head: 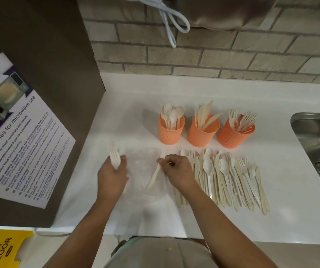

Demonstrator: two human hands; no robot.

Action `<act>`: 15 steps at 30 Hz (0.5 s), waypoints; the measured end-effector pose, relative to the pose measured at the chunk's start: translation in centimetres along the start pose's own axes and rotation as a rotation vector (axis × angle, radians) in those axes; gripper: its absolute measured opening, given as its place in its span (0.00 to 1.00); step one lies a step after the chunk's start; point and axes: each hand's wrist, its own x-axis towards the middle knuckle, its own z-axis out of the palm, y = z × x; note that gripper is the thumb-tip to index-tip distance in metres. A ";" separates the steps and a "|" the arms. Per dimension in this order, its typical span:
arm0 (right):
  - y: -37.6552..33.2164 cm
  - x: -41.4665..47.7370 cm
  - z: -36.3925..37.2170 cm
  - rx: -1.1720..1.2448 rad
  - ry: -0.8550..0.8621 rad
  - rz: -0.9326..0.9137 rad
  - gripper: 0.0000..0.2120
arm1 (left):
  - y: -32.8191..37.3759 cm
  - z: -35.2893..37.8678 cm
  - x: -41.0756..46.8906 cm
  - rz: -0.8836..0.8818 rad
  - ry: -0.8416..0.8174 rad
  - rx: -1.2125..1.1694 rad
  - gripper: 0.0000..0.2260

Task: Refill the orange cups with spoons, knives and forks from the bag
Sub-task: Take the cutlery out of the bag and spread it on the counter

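1. Here, the left hand (pixel 112 176) grips a small bunch of pale forks (pixel 114 158), fingers curled round the handles and tines pointing far. The bunch is blurred, so I cannot count it.
2. The right hand (pixel 176 171) pinches one long knife (pixel 154 176) between thumb and fingertips, just right of the left hand. The knife slants over the clear bag (pixel 139 184), which lies flat on the white counter (pixel 290 200) under both hands.
3. Three orange cups stand in a row on the far side: the spoon cup (pixel 171 133) left, the knife cup (pixel 203 135) in the middle, the fork cup (pixel 235 137) right. Each already holds some pieces.
4. A loose pile of mixed cutlery (pixel 225 180) lies on the near side of the cups, right of the right hand, its right edge toward the sink (pixel 310 136).
5. The fork cup is the farthest right, so the left hand's bunch would likely have to cross the right arm and pass over the other two cups. A wrist brushing the tall handles could tip a cup, since they look light and top-heavy.
6. The forks are held as a bunch, so if the grip eases they could fan out and drop into the wrong cup or back onto the pile.
7. The knife is held by a fingertip pinch only, and it could swivel and miss the cup mouth.
8. The thin bag may cling to a hand and drag.
9. A careless sweep through the pile could push pieces toward the sink.
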 end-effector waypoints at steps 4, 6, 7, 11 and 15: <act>0.8 -0.1 0.9 -0.175 0.064 -0.027 0.18 | 3.7 -1.4 0.1 0.046 0.167 -0.386 0.08; 0.3 -0.4 1.2 -0.089 0.082 -0.006 0.16 | 5.9 -2.1 0.2 0.084 0.178 -0.514 0.08; -0.2 -0.5 1.3 -0.015 0.103 0.014 0.15 | 7.0 -2.3 0.1 0.106 0.160 -0.532 0.09; -2.5 -0.7 1.2 0.265 0.282 0.051 0.06 | 9.9 -1.2 -0.7 0.120 -0.022 -0.502 0.08; -4.7 -0.7 -1.4 0.523 0.354 0.031 0.06 | 9.3 2.2 -1.5 0.057 -0.255 -0.285 0.05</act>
